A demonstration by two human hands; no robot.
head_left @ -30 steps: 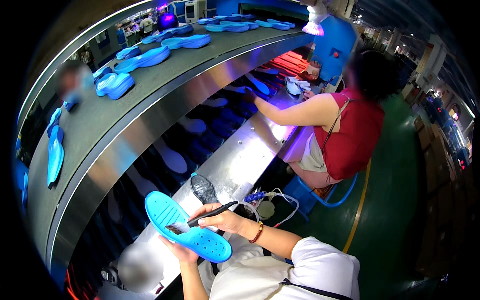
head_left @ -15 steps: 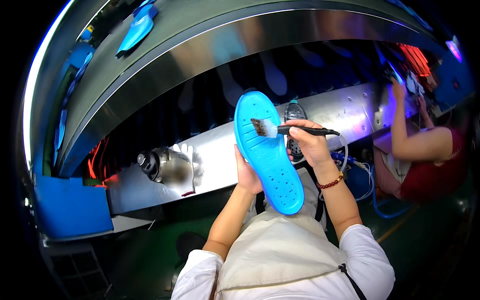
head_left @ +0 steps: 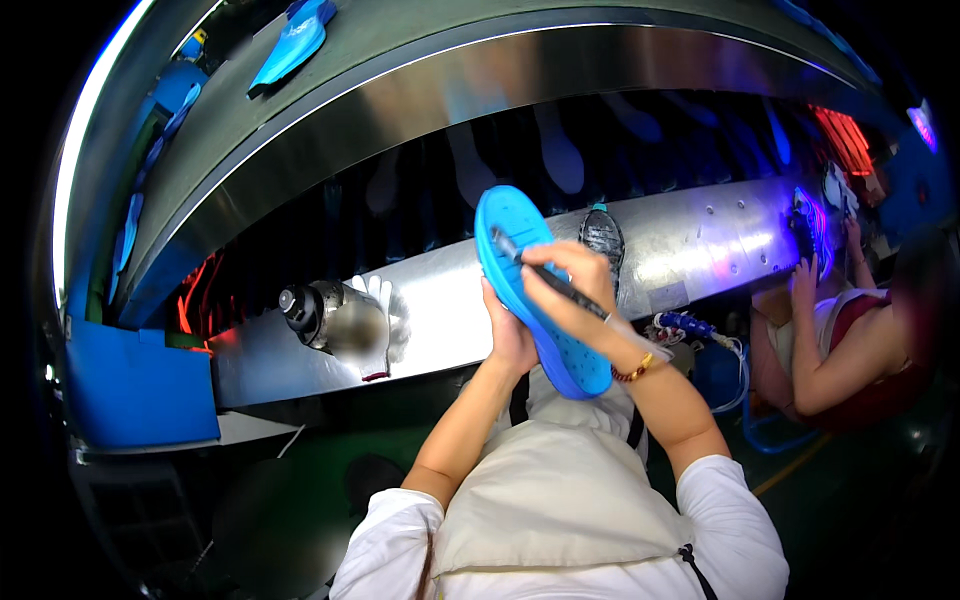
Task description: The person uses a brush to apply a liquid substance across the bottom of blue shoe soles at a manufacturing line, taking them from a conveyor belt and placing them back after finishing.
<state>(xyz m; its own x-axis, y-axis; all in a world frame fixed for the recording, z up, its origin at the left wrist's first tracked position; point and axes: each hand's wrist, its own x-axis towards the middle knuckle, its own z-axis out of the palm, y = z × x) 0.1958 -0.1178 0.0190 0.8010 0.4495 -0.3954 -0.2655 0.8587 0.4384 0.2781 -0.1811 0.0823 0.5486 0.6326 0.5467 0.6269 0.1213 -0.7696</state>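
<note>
My left hand (head_left: 512,338) is closed round the side of a bright blue shoe sole (head_left: 512,212), which it holds up tilted above my lap. A brush (head_left: 505,243) with a black handle is pinched in my right hand (head_left: 588,268). Its tip touches the upper half of the sole's grooved face, and motion blurs it a little. My right hand and wrist cover part of the sole's lower half. The small holes near its lower end still show.
Ahead runs a metal ledge (head_left: 440,310). On it are a dark-capped bottle (head_left: 305,308), a white glove (head_left: 376,340) and a black shoe sole (head_left: 602,240). A green conveyor belt (head_left: 420,30) carries a blue sole (head_left: 295,45). At right a co-worker (head_left: 850,340) sits, hands on a shoe.
My right hand has swung inward over the sole, and the brush tip has moved slightly left and up, its handle now slanting down. The sole has turned more edge-on and its lower end has risen.
</note>
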